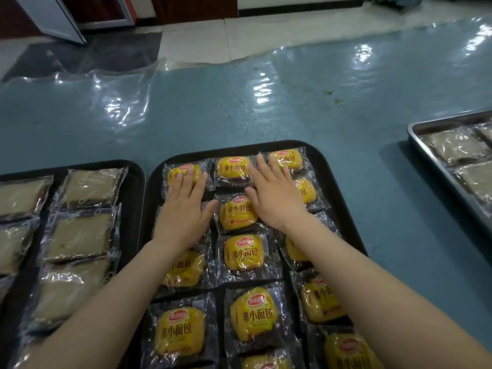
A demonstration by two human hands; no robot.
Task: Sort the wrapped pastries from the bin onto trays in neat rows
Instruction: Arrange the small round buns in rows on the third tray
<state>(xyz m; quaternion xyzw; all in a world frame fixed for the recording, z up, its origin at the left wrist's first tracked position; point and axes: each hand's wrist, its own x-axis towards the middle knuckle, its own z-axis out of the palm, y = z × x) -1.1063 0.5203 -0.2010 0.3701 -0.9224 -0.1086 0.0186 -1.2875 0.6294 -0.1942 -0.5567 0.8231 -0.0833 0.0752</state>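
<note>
On black tray (335,166): yellow pastries (243,251) fill three rows.
Hands: left hand (183,209), right hand (277,198) flat, fingers straight, pressing far-end packets.
Left: final straightening, probably.

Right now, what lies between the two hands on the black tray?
In the head view, a clear-wrapped yellow bun sits between the left hand and right hand, on the black plastic tray.
</note>
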